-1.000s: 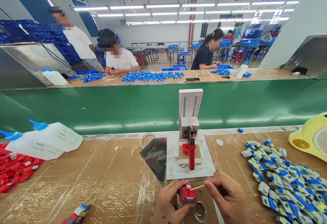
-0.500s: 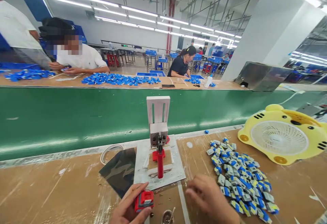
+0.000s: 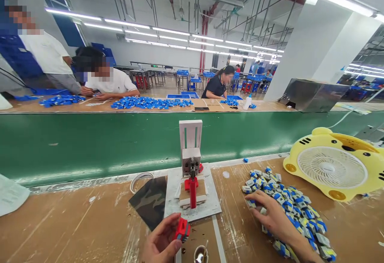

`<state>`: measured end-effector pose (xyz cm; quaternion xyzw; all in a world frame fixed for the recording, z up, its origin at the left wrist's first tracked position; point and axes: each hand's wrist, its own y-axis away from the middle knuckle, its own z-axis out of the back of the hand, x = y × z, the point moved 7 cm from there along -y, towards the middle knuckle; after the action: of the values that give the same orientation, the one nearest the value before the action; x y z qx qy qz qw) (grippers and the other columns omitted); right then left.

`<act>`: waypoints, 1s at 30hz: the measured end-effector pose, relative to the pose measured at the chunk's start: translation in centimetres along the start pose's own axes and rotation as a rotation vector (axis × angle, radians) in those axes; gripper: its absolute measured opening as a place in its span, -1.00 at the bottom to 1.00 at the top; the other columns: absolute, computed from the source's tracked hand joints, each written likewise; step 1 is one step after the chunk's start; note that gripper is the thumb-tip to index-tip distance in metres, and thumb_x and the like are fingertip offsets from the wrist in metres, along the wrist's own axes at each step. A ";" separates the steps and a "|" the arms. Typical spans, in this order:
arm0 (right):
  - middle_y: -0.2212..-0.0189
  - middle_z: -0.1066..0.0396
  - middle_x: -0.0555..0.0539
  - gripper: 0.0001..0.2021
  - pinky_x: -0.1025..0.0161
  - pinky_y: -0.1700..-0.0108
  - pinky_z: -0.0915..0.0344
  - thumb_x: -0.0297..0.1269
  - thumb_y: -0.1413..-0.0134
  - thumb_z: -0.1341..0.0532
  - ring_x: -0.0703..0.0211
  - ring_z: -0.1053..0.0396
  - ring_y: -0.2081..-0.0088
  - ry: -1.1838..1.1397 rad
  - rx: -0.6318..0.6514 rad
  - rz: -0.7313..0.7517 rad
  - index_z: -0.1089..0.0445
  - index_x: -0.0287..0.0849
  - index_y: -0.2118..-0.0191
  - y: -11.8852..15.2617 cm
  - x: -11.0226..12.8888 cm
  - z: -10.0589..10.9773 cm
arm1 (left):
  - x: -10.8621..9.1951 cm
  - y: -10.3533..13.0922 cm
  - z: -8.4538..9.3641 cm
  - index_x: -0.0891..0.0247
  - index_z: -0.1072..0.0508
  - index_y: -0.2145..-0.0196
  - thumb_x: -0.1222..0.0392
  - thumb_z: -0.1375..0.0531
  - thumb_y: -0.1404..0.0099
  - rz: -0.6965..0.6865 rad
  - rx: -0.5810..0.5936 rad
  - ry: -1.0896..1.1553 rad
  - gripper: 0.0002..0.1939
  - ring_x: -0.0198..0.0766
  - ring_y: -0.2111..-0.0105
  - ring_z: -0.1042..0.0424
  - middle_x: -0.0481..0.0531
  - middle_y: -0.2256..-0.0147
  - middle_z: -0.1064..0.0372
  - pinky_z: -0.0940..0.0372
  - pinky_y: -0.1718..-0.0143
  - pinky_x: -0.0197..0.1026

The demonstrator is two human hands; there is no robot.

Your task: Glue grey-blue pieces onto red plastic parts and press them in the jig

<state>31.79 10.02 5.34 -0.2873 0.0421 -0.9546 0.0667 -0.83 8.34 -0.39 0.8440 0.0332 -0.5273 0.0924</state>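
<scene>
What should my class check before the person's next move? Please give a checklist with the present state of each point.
1. Red piece secure in the left hand: ok, held between thumb and fingers.
2. Right hand at the pile of gray-and-blue pieces: ok, it is over the pile's near-left side.
3. Right hand firmly gripping a single piece: cannot tell, the fingers hide the contact.
4. Stick put down: ok, it rests in the small cup.
5. Red handle free of both hands: ok.
6. All loose pieces gathered: not ok, one small blue piece lies apart beyond the pile.
</scene>
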 end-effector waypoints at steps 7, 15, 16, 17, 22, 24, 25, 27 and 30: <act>0.08 -0.57 -0.19 -0.61 0.16 0.29 -0.53 0.04 0.19 -0.53 -0.08 -0.53 0.17 -1.042 -0.067 -0.075 -0.69 0.05 0.18 1.5 2.2 -3.1 | 0.0 0.0 0.6 0.21 -0.71 0.32 -0.21 -0.51 0.15 -0.202 0.070 -0.197 -0.48 0.08 0.17 -0.60 0.15 0.25 -0.64 -0.50 0.08 -0.07; 0.34 -0.61 -0.07 -0.65 0.27 0.36 -0.51 0.07 0.03 -0.47 0.09 -0.54 0.40 -1.040 -0.034 -0.059 -0.63 0.03 0.15 1.7 7.3 -5.0 | -0.6 1.0 -0.9 0.06 -0.66 0.06 0.17 -0.38 -0.13 -0.450 0.354 -0.340 -0.63 -0.03 0.11 -0.58 0.13 0.11 -0.59 -0.47 0.05 -0.11; 0.29 -0.62 -0.09 -0.70 0.25 0.26 -0.52 0.04 -0.02 -0.45 0.05 -0.57 0.32 -0.949 -0.020 0.028 -0.64 0.05 0.15 1.4 8.5 -4.7 | -0.7 1.2 -1.0 0.06 -0.64 0.01 0.22 -0.36 -0.15 -0.479 0.399 -0.387 -0.59 -0.03 0.11 -0.59 0.15 0.09 -0.59 -0.47 0.05 -0.10; 0.23 -0.63 -0.12 -0.73 0.24 0.18 -0.53 -0.01 -0.07 -0.43 0.01 -0.58 0.22 -0.847 0.009 0.131 -0.65 0.07 0.12 1.1 9.7 -4.4 | -0.8 1.4 -1.1 0.06 -0.62 -0.03 0.25 -0.34 -0.16 -0.505 0.436 -0.433 -0.55 -0.04 0.12 -0.59 0.16 0.08 -0.59 -0.48 0.06 -0.10; 0.15 -0.63 -0.17 -0.71 0.25 0.08 -0.53 -0.20 -0.22 -0.33 0.01 -0.60 0.15 -0.510 0.160 0.459 -0.58 0.03 -0.05 0.0 14.0 -4.5 | -1.3 1.5 -1.0 0.05 -0.57 -0.11 0.26 -0.34 -0.19 -0.559 0.461 -0.526 -0.50 0.00 0.09 -0.58 0.19 0.05 -0.58 -0.47 0.02 -0.07; 0.25 -0.63 -0.12 -0.71 0.26 0.15 -0.54 -0.15 -0.20 -0.34 0.05 -0.58 0.27 -0.495 0.153 0.406 -0.59 0.01 -0.03 -0.6 13.7 -4.7 | -1.3 1.0 -0.6 0.08 -0.65 -0.01 0.15 -0.40 -0.17 -0.446 0.358 -0.429 -0.59 0.04 0.09 -0.58 0.18 0.07 -0.60 -0.46 0.00 -0.05; 0.27 -0.63 -0.10 -0.72 0.25 0.18 -0.54 -0.12 -0.19 -0.36 0.06 -0.57 0.30 -0.523 0.147 0.347 -0.59 0.01 0.00 -0.9 13.2 -4.9 | -1.1 0.7 -0.3 0.11 -0.68 0.06 0.06 -0.44 -0.14 -0.357 0.279 -0.336 -0.62 0.05 0.11 -0.58 0.18 0.11 -0.62 -0.46 0.01 -0.05; 0.26 -0.62 -0.10 -0.70 0.23 0.18 -0.54 -0.05 -0.17 -0.37 0.04 -0.56 0.28 -0.646 0.157 0.208 -0.61 0.00 0.02 -1.4 12.0 -5.5 | -0.6 0.4 0.3 0.18 -0.71 0.18 -0.09 -0.50 -0.03 -0.166 0.127 -0.084 -0.56 0.04 0.17 -0.59 0.18 0.21 -0.65 -0.48 0.10 -0.09; 0.10 -0.62 -0.15 -0.65 0.16 0.06 -0.52 -0.01 -0.15 -0.38 -0.03 -0.56 0.12 -0.855 0.225 0.069 -0.61 0.02 -0.01 -1.5 11.3 -7.1 | 0.1 0.6 0.0 0.22 -0.71 0.20 -0.08 -0.58 0.13 0.054 0.024 0.246 -0.46 -0.08 0.29 -0.60 0.16 0.30 -0.66 -0.46 0.25 -0.20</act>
<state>18.36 10.07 5.80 -0.6457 -0.0837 -0.7458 0.1407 -0.71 7.72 -0.44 0.9040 0.0151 -0.4173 0.0918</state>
